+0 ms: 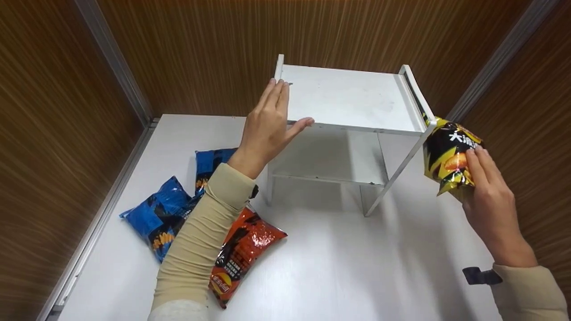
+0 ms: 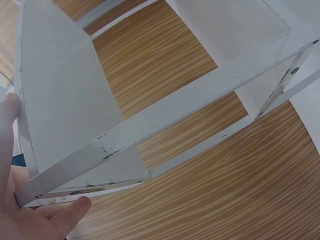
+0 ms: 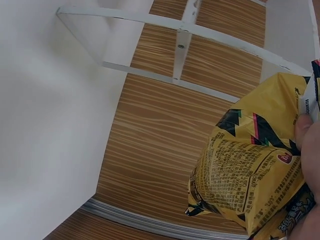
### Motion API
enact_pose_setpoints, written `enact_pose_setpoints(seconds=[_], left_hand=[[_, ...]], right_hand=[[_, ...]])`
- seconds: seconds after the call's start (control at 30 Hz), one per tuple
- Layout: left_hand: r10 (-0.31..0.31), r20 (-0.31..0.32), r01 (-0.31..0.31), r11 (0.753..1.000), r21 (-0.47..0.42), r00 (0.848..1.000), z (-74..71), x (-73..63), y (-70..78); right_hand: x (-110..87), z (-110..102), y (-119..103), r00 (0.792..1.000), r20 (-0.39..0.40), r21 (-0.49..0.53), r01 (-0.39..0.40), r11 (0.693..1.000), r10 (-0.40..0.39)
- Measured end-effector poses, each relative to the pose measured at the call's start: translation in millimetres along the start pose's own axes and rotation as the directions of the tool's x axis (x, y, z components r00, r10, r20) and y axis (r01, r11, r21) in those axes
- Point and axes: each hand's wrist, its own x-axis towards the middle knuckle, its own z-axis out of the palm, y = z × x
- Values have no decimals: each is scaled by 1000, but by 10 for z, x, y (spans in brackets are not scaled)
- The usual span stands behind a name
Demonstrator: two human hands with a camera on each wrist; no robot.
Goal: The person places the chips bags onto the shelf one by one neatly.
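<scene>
My left hand (image 1: 267, 120) rests against the left side of a white two-tier shelf (image 1: 343, 96), its fingers straight and its thumb stretched out by the front edge. The left wrist view shows that hand (image 2: 35, 220) at a corner of the shelf (image 2: 65, 90). At the shelf's right side, my right hand (image 1: 493, 205) grips a black and yellow chip bag (image 1: 450, 156). In the right wrist view the bag's yellow printed back (image 3: 240, 170) faces the camera, with the thumb of the right hand (image 3: 310, 165) pressed on it near one end.
Two blue chip bags (image 1: 156, 214) lie on the white table (image 1: 339, 272) at the left, partly behind my left arm. Beside them is a red chip bag (image 1: 250, 245). Wood-grain walls (image 1: 196, 58) enclose the table at the back and sides.
</scene>
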Motion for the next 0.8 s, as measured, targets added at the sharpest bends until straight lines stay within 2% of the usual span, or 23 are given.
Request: enact_pose_setpoints(seconds=[0.6,0.8], left_hand=[[0,-10,0,1000,7,1000,9,12,31],[3,-14,-2,1000,3,1000,6,13,35]], right_hand=[[449,-278,-70,1000,5,-43,-9,999,9],[591,-367,-104,1000,-10,-44,16,999,-17]])
